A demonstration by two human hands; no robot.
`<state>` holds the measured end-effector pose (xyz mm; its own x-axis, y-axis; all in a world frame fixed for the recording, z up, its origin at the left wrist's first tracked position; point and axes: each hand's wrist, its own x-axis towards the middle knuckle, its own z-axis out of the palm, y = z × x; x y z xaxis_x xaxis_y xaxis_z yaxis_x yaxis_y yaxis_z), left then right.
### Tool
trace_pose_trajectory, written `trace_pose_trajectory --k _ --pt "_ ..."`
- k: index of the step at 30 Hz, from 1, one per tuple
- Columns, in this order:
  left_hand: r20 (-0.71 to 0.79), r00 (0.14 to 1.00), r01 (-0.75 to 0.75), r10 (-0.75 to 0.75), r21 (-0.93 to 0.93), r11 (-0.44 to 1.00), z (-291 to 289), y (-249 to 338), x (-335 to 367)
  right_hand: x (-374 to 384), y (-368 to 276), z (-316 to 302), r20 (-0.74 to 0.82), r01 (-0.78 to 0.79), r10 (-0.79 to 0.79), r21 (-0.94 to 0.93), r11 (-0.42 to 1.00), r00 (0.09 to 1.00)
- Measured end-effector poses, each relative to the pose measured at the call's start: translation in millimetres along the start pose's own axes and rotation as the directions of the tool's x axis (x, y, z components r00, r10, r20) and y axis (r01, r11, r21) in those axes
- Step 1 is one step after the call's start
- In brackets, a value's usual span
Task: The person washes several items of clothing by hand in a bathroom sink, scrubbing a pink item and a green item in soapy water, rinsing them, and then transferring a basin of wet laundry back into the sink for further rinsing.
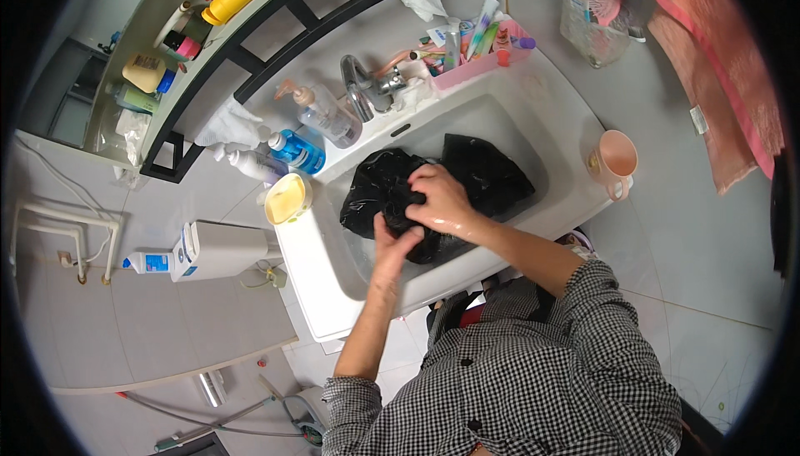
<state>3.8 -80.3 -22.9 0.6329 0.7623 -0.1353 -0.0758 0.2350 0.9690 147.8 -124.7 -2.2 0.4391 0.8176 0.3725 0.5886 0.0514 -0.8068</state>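
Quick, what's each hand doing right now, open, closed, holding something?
Left hand: partly curled against the black cloth; whether it grips cannot be told.
Right hand: closed on a bunch of the black cloth.

Brightly lit — rim bowed, black.

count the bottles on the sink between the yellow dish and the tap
3: a pink-topped pump bottle nearest the tap, a blue bottle in the middle, and a pale bottle nearest the yellow dish. Others may be hidden behind.
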Motion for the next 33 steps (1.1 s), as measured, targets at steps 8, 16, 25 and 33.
trace_pose_trajectory --k 8,16,25,33 --pt "0.052 0.962 -0.262 0.267 0.437 0.860 9.4 -18.3 8.4 -2.5 -27.9 -6.7 0.186 0.243 -0.218 -0.124 0.962 0.958" --pt "-0.432 0.843 -0.399 0.321 -0.103 0.911 27.2 -17.6 35.3 9.4 -31.8 -11.8 0.129 0.367 -0.362 -0.011 0.930 0.923" --pt "-0.401 0.856 -0.405 0.325 -0.129 0.905 43.0 126.2 42.9 -19.7 68.8 -48.8 0.384 -0.191 0.250 -0.185 0.964 0.889" --pt "-0.415 0.817 -0.488 0.400 -0.129 0.863 63.6 255.6 22.4 4.5 54.6 -4.4 0.438 0.043 0.009 -0.108 0.993 0.899"
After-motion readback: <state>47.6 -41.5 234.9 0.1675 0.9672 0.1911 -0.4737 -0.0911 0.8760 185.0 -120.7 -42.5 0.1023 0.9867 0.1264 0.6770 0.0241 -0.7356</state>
